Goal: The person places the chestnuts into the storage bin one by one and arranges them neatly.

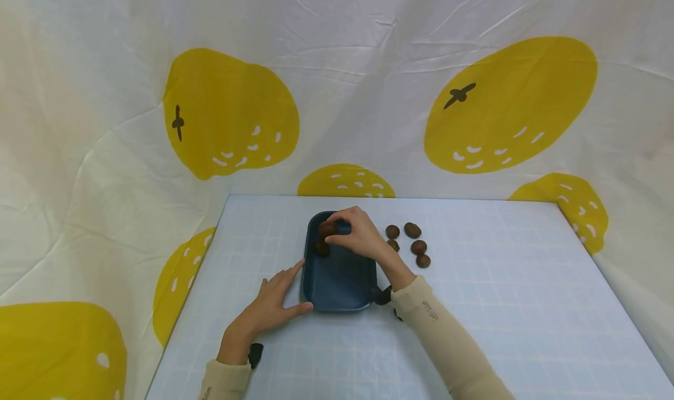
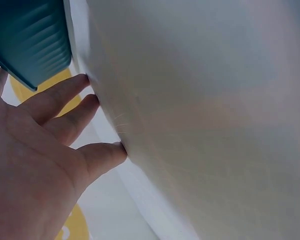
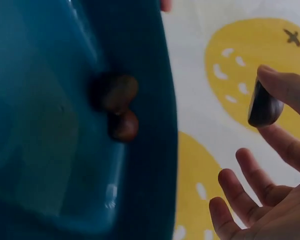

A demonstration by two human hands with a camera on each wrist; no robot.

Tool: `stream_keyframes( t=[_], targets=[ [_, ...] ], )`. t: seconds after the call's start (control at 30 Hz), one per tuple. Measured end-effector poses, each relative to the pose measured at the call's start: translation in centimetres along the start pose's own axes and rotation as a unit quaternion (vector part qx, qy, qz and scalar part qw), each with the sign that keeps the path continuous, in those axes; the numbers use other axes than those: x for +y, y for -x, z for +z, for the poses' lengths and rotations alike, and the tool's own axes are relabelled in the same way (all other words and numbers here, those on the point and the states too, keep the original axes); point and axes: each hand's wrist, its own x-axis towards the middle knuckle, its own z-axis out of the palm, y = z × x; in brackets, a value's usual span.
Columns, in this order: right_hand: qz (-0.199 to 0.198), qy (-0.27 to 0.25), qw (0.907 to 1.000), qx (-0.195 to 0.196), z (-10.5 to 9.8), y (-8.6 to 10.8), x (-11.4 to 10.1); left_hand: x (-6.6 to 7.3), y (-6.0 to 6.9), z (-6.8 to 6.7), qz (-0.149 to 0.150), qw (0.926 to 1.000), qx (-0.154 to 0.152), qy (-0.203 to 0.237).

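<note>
A dark blue tray (image 1: pixel 339 283) lies on the table. Over its far left part my right hand (image 1: pixel 358 233) pinches a brown chestnut (image 3: pixel 266 104) between thumb and forefinger, the other fingers spread loosely. Two more chestnuts (image 3: pixel 123 125) lie against the tray's inner wall in the right wrist view; in the head view one chestnut (image 1: pixel 322 248) shows in the tray just below the held one. Beside the tray's left side is my left hand (image 1: pixel 268 306), fingers extended, forefinger and thumb at the rim. Some of its fingertips rest on the tabletop in the left wrist view.
Several loose chestnuts (image 1: pixel 418 247) lie on the table right of the tray, one partly hidden by the right wrist. The pale checked tabletop (image 1: pixel 505 306) reaches back to a white cloth (image 1: pixel 363 107) printed with yellow fruit.
</note>
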Motion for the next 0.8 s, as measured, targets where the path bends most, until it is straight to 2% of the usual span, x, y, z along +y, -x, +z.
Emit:
stream_keyframes(
  t=[0.13, 0.33, 0.6, 0.8],
  targets=[
    [-0.003, -0.007, 0.9998, -0.016, 1.1, -0.9, 0.2, 0.0, 0.0, -0.1, 0.001, 1.0000, -0.001, -0.001],
    [-0.029, -0.015, 0.9983, -0.050, 2.5, -1.7, 1.0, -0.1, 0.0, 0.0, 0.000, 1.0000, -0.002, -0.006],
    [-0.005, -0.023, 0.9937, -0.109, 3.7, -1.7, 2.5, -0.1, 0.0, 0.0, 0.001, 1.0000, -0.002, -0.006],
    [0.005, 0.013, 0.9915, -0.130, 4.1, -1.6, 2.9, 0.0, 0.0, -0.1, -0.002, 1.0000, -0.004, -0.008]
  ],
)
